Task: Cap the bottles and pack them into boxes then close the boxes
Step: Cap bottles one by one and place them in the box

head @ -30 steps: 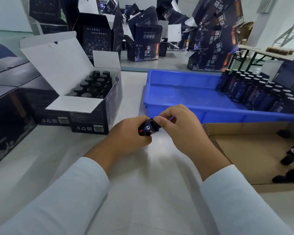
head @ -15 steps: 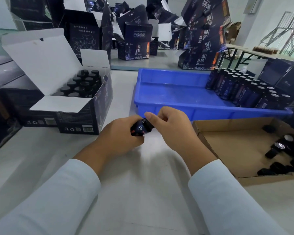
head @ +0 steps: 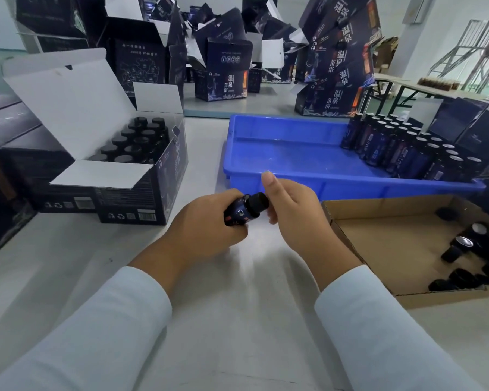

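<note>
1. Both arms wear long sleeves of a pale, whitish cloth with a faint blue cast: left sleeve [head: 102,328], right sleeve [head: 384,334].
2. Each sleeve ends in a plain, smooth cuff at the wrist, with no buttons or markings to be seen.
3. The left hand [head: 206,230] and right hand [head: 294,213] are bare: no gloves, rings or watch show.

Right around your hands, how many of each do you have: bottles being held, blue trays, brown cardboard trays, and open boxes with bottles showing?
Bottle held in left hand: 1
Blue tray: 1
Cardboard tray: 1
Open box showing bottles: 1
Total: 4
</note>
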